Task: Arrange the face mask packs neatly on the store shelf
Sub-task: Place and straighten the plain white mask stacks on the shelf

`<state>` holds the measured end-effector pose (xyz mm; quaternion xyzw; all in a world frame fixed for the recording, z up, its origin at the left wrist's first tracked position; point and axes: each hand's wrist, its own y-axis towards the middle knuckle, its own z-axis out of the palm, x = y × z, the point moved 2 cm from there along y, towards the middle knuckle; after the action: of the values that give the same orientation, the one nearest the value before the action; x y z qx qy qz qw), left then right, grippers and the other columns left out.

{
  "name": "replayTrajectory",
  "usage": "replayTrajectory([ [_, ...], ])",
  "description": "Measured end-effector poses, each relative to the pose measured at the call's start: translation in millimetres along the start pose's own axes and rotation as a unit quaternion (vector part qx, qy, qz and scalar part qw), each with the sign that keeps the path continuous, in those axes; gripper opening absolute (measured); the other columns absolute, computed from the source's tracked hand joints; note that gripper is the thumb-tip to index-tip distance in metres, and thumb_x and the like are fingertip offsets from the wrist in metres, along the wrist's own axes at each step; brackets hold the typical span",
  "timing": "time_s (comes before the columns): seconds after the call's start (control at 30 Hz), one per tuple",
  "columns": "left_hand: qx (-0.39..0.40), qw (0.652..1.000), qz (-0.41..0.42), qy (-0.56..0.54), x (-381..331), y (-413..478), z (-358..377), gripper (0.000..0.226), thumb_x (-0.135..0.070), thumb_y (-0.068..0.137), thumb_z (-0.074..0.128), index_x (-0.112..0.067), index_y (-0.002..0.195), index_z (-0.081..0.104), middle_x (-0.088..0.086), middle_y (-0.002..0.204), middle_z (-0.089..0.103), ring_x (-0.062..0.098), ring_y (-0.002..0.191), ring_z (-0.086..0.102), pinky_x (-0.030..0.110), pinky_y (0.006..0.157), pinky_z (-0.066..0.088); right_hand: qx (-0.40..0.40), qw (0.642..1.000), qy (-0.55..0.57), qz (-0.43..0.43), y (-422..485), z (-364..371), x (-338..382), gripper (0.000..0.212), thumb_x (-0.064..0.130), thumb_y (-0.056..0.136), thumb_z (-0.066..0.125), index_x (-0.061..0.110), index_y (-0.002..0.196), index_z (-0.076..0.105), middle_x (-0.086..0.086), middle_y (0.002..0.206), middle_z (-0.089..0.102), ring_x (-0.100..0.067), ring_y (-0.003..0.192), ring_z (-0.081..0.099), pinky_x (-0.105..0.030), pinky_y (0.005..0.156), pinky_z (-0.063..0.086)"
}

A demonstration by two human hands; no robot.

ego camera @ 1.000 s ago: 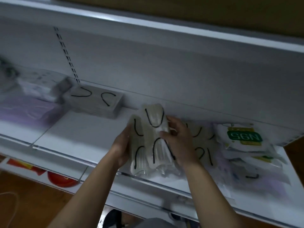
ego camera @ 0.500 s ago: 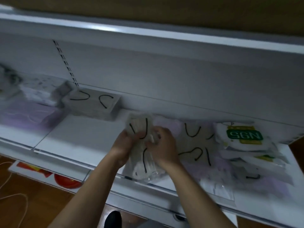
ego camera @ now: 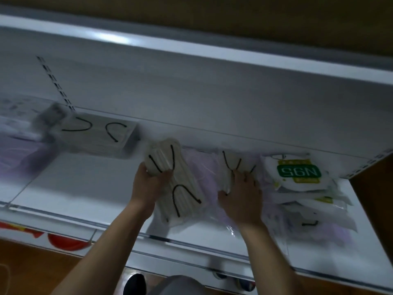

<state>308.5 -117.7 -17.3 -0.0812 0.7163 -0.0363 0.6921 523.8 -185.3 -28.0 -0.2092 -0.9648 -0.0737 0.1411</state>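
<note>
- Gripping one mask pack (ego camera: pixel 176 188) with my left hand (ego camera: pixel 146 186), fingers clenched round its edge, centre frame over the shelf (ego camera: pixel 74 188).
- Right hand (ego camera: pixel 242 199) fingers grasp a second pack (ego camera: pixel 229 165) just right of it.

The white shelf (ego camera: pixel 74 188) carries loose mask packs (ego camera: pixel 308 211) (an N95 pack (ego camera: pixel 297 173) rightmost).

Light: dim, cool and flat across my feed, with one soft glare patch on the upper shelf lip (ego camera: pixel 114 38).
Shadow: faint grey under the boxed pack (ego camera: pixel 100 135) and beneath the cream mask pack (ego camera: pixel 170 167).
Blur: heavy smear over the packs at far left (ego camera: pixel 23 133); I read soft edges across the whole frame.
Sharpest: N95 pack (ego camera: pixel 298 172) lettering.
Distortion: shelf (ego camera: pixel 74 188) lines bow toward the frame edges.
</note>
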Motion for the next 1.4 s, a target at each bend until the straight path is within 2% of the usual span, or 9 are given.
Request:
replayTrajectory([
  [0.2,0.011,0.994,-0.102,-0.025,17.4,1.6,2.7,0.04,-0.013,0.07,0.076,-0.007,0.108,0.065,0.016,0.102,0.072,0.031,0.089,0.071,0.045,0.077,0.059,0.023,0.976,0.215,-0.04,-5.7,-2.6,4.2,0.059,0.004,0.071,0.066,0.015,0.129,0.057,-0.005,0.126,0.056,-0.025,0.115,0.048,-0.026,0.09,0.039],
  [0.37,0.026,0.982,-0.178,-0.066,20.6,-1.3,11.5,0.03,0.001,0.085,0.064,-0.001,0.115,0.062,0.019,0.104,0.071,0.032,0.089,0.07,0.036,0.07,0.057,0.028,0.93,0.365,0.028,-2.9,-5.3,15.2,0.056,-0.005,0.071,0.058,0.023,0.12,0.062,0.002,0.112,0.064,-0.012,0.097,0.059,-0.017,0.081,0.04],
  [0.53,0.059,0.97,-0.2,-0.123,12.5,-10.1,21.3,0.029,-0.017,0.098,0.048,-0.002,0.117,0.065,0.019,0.106,0.072,0.026,0.087,0.071,0.036,0.077,0.055,0.054,0.908,0.416,-0.024,-15.5,-6.8,40.6,0.054,0.017,0.071,0.067,0.027,0.123,0.06,0.004,0.116,0.063,-0.013,0.103,0.061,-0.031,0.089,0.05],
  [0.67,0.138,0.931,-0.236,-0.244,4.5,-16.0,17.5,0.063,-0.059,0.098,0.034,-0.01,0.124,0.065,0.015,0.12,0.069,0.028,0.113,0.065,0.042,0.098,0.047,0.155,0.962,0.156,-0.159,-29.7,3.4,66.1,0.077,0.071,0.068,0.049,0.032,0.134,0.046,0.003,0.147,0.037,-0.017,0.138,0.029,-0.034,0.113,0.027],
  [0.77,0.103,0.964,-0.191,-0.153,12.9,-18.6,13.8,0.031,-0.02,0.097,0.055,-0.002,0.121,0.063,0.02,0.116,0.069,0.029,0.103,0.069,0.039,0.089,0.054,0.173,0.944,0.227,-0.165,-41.6,2.1,71.7,0.054,0.054,0.083,0.057,0.029,0.13,0.054,0.006,0.146,0.038,-0.014,0.137,0.029,-0.031,0.113,0.028],
  [0.87,0.029,0.973,-0.178,-0.143,22.3,-17.0,7.0,0.029,0.005,0.087,0.059,0.004,0.116,0.063,0.024,0.106,0.071,0.033,0.087,0.072,0.035,0.066,0.06,-0.023,0.956,0.27,-0.114,-34.9,0.6,59.1,0.045,0.038,0.078,0.052,0.013,0.113,0.067,-0.011,0.129,0.059,-0.032,0.122,0.052,-0.038,0.103,0.041],
  [1.03,0.05,0.978,-0.132,-0.152,16.1,-20.4,6.8,0.034,0.006,0.083,0.065,0.002,0.117,0.062,0.023,0.106,0.071,0.036,0.093,0.071,0.036,0.071,0.06,0.136,0.925,0.356,0.002,-4.6,0.6,40.5,0.081,0.042,0.079,0.071,0.014,0.146,0.035,-0.006,0.142,0.05,-0.022,0.131,0.047,-0.038,0.108,0.038],
  [1.23,0.026,0.997,0.002,-0.073,-15.2,-18.8,1.7,0.053,-0.011,0.058,0.086,-0.006,0.108,0.069,0.011,0.1,0.075,0.031,0.093,0.072,0.043,0.082,0.058,0.13,0.838,0.518,-0.111,-15.9,-5.2,74.5,0.068,0.015,0.081,0.073,0.051,0.129,0.04,0.016,0.125,0.06,-0.001,0.112,0.06,-0.024,0.093,0.051],
  [1.4,0.046,0.992,0.117,0.003,-45.6,-19.4,-24.8,0.033,0.005,0.073,0.078,-0.019,0.093,0.068,-0.013,0.084,0.076,0.006,0.083,0.072,0.023,0.069,0.057,0.087,0.805,0.57,-0.135,-11.8,-9.7,97.4,0.06,0.004,0.082,0.07,0.036,0.127,0.046,0.015,0.104,0.066,-0.004,0.098,0.065,-0.021,0.08,0.05],
])
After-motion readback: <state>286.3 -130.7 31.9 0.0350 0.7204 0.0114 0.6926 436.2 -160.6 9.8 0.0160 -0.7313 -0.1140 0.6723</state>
